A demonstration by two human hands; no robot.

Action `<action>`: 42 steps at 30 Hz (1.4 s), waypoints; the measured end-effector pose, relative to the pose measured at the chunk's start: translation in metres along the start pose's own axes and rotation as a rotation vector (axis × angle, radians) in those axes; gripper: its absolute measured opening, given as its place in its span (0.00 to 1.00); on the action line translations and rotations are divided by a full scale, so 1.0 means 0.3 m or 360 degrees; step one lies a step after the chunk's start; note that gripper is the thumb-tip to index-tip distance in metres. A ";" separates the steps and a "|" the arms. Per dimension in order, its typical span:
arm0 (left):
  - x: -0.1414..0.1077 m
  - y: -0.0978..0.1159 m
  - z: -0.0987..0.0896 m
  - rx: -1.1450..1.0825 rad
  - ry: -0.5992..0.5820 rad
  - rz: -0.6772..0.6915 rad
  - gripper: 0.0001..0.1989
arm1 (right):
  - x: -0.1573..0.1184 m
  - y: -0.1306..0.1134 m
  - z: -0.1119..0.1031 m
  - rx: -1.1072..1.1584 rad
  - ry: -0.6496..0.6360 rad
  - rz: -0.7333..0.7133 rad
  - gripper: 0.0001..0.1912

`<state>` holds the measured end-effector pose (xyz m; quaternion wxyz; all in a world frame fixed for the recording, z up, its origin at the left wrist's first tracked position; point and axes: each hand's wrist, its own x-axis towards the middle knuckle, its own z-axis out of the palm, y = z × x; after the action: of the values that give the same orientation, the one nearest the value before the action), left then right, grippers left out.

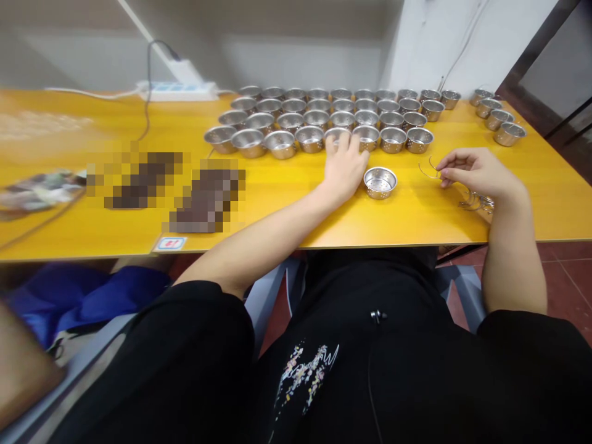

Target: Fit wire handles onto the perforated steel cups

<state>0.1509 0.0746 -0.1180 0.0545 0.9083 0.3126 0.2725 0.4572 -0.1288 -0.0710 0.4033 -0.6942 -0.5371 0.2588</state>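
My left hand (345,163) reaches to the front row of small perforated metal cups, its fingers bent over the rim of one cup (333,134) and hiding most of it. Another perforated cup (380,184) sits upright by itself, just right of that hand and nearer the table's front edge. Over on the right, my right hand (476,172) pinches a thin curved wire (428,172) between thumb and fingertips, held above the table. Below its wrist lies a small pile of similar bent wires (478,202), partly covered by the forearm.
Several rows of metal cups (291,123) stand behind, with a short column of cups (509,132) at the far right. A power strip (178,91) with a cable lies at the back left of the yellow table (272,197). Two pixelated dark items (203,200) lie left; another person's leg shows below.
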 end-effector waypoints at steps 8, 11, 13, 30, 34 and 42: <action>-0.018 0.022 -0.026 0.0125 -0.0068 0.0030 0.25 | 0.016 0.042 -0.007 -0.0048 -0.0017 0.0038 0.21; -0.019 0.022 -0.029 0.0201 -0.0098 0.0047 0.25 | 0.018 0.051 -0.009 -0.0056 -0.0009 0.0062 0.21; -0.019 0.020 -0.027 0.0230 -0.0085 0.0062 0.25 | 0.019 0.058 -0.010 -0.0057 -0.0005 0.0070 0.22; -0.009 0.033 -0.085 0.0328 -0.0357 0.0054 0.28 | 0.001 0.008 -0.007 -0.0003 0.0102 0.0153 0.06; 0.012 -0.049 -0.051 0.0041 -0.0399 0.0054 0.31 | 0.003 -0.008 0.004 0.0149 0.0303 0.0052 0.12; 0.056 -0.153 0.006 -0.0636 -0.0319 -0.0062 0.23 | 0.004 -0.053 0.008 0.0267 0.0684 0.0054 0.19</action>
<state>0.1384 0.1214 -0.1241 0.2695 0.8958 0.2629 0.2363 0.4472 -0.1254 -0.0589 0.5603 -0.7062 -0.4039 0.1555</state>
